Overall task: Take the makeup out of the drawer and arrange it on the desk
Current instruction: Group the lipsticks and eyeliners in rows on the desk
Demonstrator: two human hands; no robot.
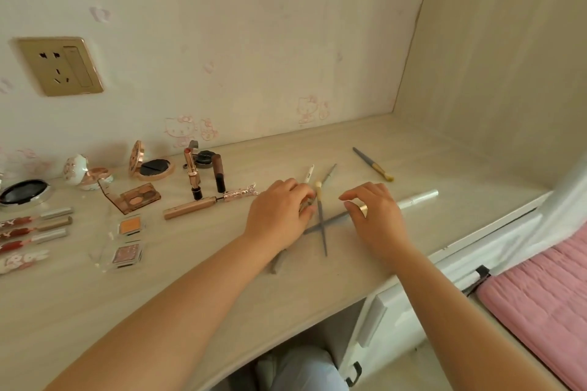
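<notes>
Head view: a pale wood-grain counter [317,289] is seen from above, set against a wall papered with faint pink cartoon cats. A brass-coloured socket plate [60,65] is fixed to the wall at left.

The left hand [279,211] is laid palm-down, its fingers curled over a small gold-toned item that is mostly hidden; what the item is cannot be told. The right hand [374,216] is held with finger and thumb pinched on the metal ferrule of a slim grey-handled brush [330,221]. A second grey brush [321,222] with a cream tip is crossed over it, forming an X between the two hands. A long white pen-like stick [419,197] is partly covered by the right hand.

Farther back lie a white pencil [308,173], a thin grey brush [329,173] and, well apart to the right, a blue-grey brush with gold ferrule [373,164].

Makeup already on the counter at left: an open rose-gold compact [149,165], an upright lipstick [192,173], a brown tube [218,173], a long gold wand [209,201], a clear-lidded eyeshadow palette [136,198], two small square pans [128,240], and a row of lip glosses [31,230].

A pink quilted bed [546,301] is visible at lower right.
</notes>
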